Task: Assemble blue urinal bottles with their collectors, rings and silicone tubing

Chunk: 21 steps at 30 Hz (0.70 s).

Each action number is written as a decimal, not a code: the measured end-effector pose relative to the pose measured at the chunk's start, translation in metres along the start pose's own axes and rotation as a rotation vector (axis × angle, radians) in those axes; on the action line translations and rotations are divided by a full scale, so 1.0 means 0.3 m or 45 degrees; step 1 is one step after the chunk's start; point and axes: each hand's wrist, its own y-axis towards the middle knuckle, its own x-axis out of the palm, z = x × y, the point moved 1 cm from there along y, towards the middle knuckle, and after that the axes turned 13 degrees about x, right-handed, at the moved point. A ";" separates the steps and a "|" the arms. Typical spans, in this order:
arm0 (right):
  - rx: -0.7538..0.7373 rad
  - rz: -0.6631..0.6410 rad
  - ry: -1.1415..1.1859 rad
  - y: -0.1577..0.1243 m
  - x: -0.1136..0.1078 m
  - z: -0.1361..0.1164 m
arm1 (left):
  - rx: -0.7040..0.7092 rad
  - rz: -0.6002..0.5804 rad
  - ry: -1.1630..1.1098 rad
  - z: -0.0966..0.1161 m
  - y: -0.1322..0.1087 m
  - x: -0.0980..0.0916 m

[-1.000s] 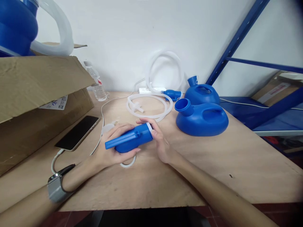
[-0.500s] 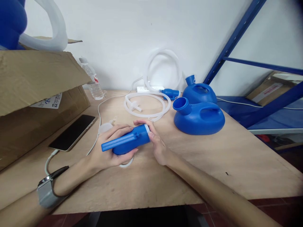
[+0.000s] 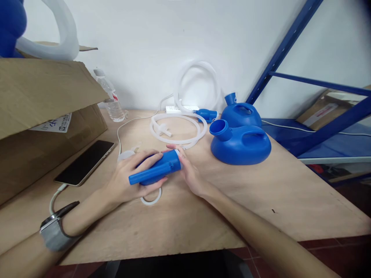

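My left hand (image 3: 127, 181) is wrapped around a blue plastic funnel-shaped piece (image 3: 158, 168) with a white ring at its far end, holding it just above the wooden table (image 3: 232, 200). My right hand (image 3: 189, 172) grips the white-ringed end, fingers curled round it. A white ring of tubing (image 3: 150, 199) lies under my left hand. Two blue jug-shaped containers stand to the right: a near one (image 3: 240, 143) and a far one (image 3: 239, 112). Coiled white tubing (image 3: 179, 129) lies behind the hands.
An open cardboard box (image 3: 43, 116) fills the left side, with a black phone (image 3: 85, 162) on a cable beside it. A water bottle (image 3: 108, 98) stands by the wall. Blue shelving (image 3: 319, 127) rises on the right. A power strip (image 3: 181, 109) lies near the wall.
The blue piece has tilted slightly and shifted a little left in my hands; my right fingers have turned around its white-ringed end. The view has drifted right.
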 end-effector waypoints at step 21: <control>-0.844 -0.297 -1.389 -0.038 0.040 -0.001 | -0.896 -0.013 -0.251 -0.145 -0.052 0.075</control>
